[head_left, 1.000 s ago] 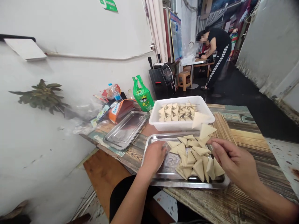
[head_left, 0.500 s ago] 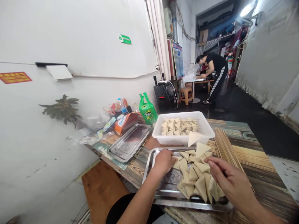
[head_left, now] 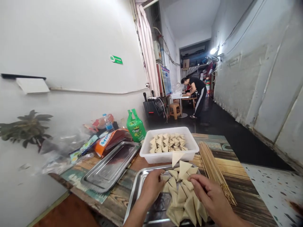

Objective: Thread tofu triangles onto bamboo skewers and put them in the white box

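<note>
A steel tray (head_left: pixel 138 194) in front of me holds a heap of pale tofu triangles (head_left: pixel 182 201). My left hand (head_left: pixel 151 187) rests in the tray, its fingers curled on a triangle at the heap's left edge. My right hand (head_left: pixel 210 197) is over the heap, fingers pinched on a thin skewer. Two triangles (head_left: pixel 182 165) seem to ride on that skewer, raised towards the white tub; the stick itself barely shows.
A white tub (head_left: pixel 165 156) of triangles stands behind the tray. A bundle of bamboo skewers (head_left: pixel 213 170) lies to the right, an empty steel tray (head_left: pixel 109 167) to the left. A green bag (head_left: pixel 136 127), packets and a bottle (head_left: pixel 108 121) line the wall. A person (head_left: pixel 196 94) works far down the corridor.
The view has tilted up and shows more of the corridor. My left hand has slid right to the heap, and my two hands are now closer together.
</note>
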A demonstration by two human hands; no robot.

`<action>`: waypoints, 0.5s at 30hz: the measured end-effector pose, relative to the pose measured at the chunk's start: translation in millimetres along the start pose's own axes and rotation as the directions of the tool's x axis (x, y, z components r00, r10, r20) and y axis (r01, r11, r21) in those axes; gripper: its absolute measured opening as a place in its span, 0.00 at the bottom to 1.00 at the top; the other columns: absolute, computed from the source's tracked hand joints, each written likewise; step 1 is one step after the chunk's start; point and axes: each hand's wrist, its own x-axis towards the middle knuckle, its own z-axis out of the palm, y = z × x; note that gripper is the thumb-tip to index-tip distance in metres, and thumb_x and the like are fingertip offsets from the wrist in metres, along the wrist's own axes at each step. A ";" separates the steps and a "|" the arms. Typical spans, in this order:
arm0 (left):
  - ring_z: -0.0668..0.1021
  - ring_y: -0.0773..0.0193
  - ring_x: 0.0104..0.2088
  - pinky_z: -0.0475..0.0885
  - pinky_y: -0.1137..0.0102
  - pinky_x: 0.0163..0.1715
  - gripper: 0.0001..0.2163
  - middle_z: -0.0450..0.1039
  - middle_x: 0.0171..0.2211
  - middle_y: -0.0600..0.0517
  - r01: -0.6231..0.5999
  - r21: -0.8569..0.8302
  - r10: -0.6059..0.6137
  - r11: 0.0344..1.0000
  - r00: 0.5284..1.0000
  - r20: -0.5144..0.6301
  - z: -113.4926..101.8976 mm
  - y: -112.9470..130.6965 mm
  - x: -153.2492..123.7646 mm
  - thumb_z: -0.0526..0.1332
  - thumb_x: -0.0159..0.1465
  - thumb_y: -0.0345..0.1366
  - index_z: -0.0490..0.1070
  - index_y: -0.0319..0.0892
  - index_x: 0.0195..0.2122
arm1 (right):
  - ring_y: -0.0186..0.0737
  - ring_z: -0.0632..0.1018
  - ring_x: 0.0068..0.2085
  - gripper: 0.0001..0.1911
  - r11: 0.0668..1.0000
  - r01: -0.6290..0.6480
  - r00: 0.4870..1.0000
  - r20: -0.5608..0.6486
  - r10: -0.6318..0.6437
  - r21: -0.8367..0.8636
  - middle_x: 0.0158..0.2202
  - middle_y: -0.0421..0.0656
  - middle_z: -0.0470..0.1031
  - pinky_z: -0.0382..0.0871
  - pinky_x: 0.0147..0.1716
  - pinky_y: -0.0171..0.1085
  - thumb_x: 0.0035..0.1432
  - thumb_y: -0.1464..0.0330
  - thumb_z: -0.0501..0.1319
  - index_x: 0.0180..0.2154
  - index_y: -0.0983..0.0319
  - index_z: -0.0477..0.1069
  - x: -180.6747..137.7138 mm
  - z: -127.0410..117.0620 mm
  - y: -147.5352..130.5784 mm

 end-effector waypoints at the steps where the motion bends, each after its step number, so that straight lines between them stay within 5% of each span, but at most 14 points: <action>1: 0.72 0.63 0.33 0.62 0.72 0.34 0.15 0.73 0.30 0.51 -0.027 -0.019 0.026 0.999 0.999 -0.024 -0.6 -0.7 -0.5 0.54 0.49 0.26 0.73 0.42 0.36 | 0.34 0.74 0.27 0.14 1.000 -0.005 1.000 0.007 0.005 0.007 0.25 0.40 0.74 0.67 0.27 0.29 0.60 0.64 0.49 0.32 0.61 0.70 -0.4 1.2 0.7; 5: 0.72 0.63 0.33 0.63 0.72 0.35 0.12 0.74 0.31 0.51 -0.120 -0.119 0.109 0.986 0.990 -0.089 1.1 -11.3 -0.6 0.52 0.52 0.29 0.74 0.41 0.32 | 0.34 0.72 0.28 0.13 0.999 -0.022 0.998 0.053 0.020 0.032 0.26 0.40 0.72 0.65 0.28 0.30 0.60 0.64 0.49 0.32 0.61 0.69 -1.3 5.3 4.6; 15: 0.74 0.61 0.35 0.64 0.72 0.36 0.14 0.77 0.34 0.51 -0.124 -0.207 0.142 0.970 0.987 0.074 14.8 -12.5 0.8 0.54 0.53 0.32 0.75 0.43 0.38 | 0.33 0.69 0.25 0.13 0.997 -0.057 0.997 0.063 0.053 0.055 0.23 0.38 0.68 0.62 0.25 0.28 0.60 0.64 0.49 0.30 0.62 0.68 -2.6 6.3 8.7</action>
